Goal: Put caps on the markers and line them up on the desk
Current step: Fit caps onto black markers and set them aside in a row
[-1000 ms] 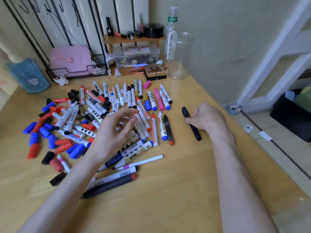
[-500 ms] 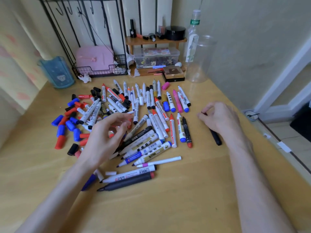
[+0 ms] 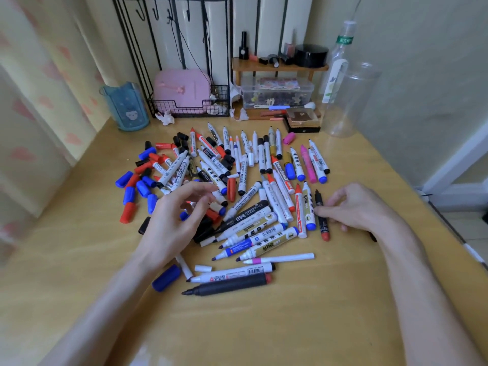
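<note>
Hovering over the marker pile (image 3: 250,180), the left hand (image 3: 171,223) spreads loose fingers (image 3: 200,187), holding nothing; the right hand (image 3: 353,207) rests on the worktop (image 3: 264,326), thumb touching a red-ended black marker (image 3: 324,228).

Left hand (image 3: 174,220) over loose pile of plastic markers (image 3: 248,223), fingers relaxed, holding nothing. Right hand (image 3: 356,207) on yellow wooden surface (image 3: 264,326), fingertip (image 3: 318,210) against slim black red-ended marker (image 3: 323,225).

Home bedroom corner, wooden desk (image 3: 264,326), cosmetics shelf (image 3: 280,66), pink case (image 3: 182,88), patterned curtain (image 3: 34,88)
</note>
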{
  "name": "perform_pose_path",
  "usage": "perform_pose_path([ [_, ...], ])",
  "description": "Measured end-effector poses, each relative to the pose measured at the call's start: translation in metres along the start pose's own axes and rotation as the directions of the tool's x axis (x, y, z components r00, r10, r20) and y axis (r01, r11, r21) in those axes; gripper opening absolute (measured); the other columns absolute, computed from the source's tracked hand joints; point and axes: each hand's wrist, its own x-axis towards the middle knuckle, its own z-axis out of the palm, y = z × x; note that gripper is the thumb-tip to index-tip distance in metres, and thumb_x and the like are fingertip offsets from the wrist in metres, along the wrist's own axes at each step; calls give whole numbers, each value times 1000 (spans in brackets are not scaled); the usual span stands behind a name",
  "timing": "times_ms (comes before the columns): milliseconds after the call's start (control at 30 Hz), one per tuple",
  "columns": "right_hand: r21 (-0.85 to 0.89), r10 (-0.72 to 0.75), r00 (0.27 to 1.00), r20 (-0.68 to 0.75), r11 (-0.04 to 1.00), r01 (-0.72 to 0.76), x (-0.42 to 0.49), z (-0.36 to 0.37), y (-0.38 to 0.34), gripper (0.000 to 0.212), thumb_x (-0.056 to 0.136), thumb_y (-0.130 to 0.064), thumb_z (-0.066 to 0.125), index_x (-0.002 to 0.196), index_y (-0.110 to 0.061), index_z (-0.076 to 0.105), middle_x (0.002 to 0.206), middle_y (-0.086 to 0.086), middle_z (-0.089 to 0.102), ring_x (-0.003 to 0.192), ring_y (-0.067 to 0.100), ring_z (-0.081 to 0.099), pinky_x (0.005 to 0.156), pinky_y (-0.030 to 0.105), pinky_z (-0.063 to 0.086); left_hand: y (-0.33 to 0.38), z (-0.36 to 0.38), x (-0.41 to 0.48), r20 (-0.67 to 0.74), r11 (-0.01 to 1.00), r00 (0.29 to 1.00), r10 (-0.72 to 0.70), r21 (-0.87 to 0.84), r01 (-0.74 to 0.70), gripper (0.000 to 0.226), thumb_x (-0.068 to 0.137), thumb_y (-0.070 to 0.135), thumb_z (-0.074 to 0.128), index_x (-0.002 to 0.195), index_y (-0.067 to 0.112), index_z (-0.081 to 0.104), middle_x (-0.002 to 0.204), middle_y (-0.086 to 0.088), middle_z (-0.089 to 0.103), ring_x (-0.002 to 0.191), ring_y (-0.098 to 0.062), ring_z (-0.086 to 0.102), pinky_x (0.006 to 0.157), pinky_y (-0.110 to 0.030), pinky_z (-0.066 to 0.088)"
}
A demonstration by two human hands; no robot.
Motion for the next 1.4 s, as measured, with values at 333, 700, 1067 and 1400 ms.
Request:
perform_pose_path([
  [333,125,53,997,-59,991,-46,-1,-4,-3,24,83,-46,75,86,-22,73,59,1,73,78,13,67,74,31,48,0,-5,-1,-12,1000,1000,-7,-14,7,25,106,16,58,123,30,70,109,16,74,105,-13,71,92,-39,58],
  [700,146,49,997,-60,988,-40,5,-1,1,23,88,-45,73,93,-23,71,60,-1,73,88,9,68,91,34,52,-1,-3,-2,1,1000,1000,-10,-13,10,24,106,15,59,121,29,70,106,17,73,102,-11,71,88,-31,56],
  [1067,84,-35,971,-236,995,56,8,3,-3,26,83,-52,78,82,-27,71,78,-5,72,92,24,69,83,34,53,-4,-3,0,-11,1000,1000,3,-8,-3,24,107,15,57,122,27,71,104,16,74,101,-10,71,88,-25,54],
  [1400,104,-396,890,-226,898,427,38,44,-75,31,87,-43,78,112,-25,73,90,-9,68,86,10,62,95,40,54,3,8,25,7,1000,1000,30,10,-30,23,106,14,56,122,23,71,102,15,74,99,-8,70,85,-34,58],
])
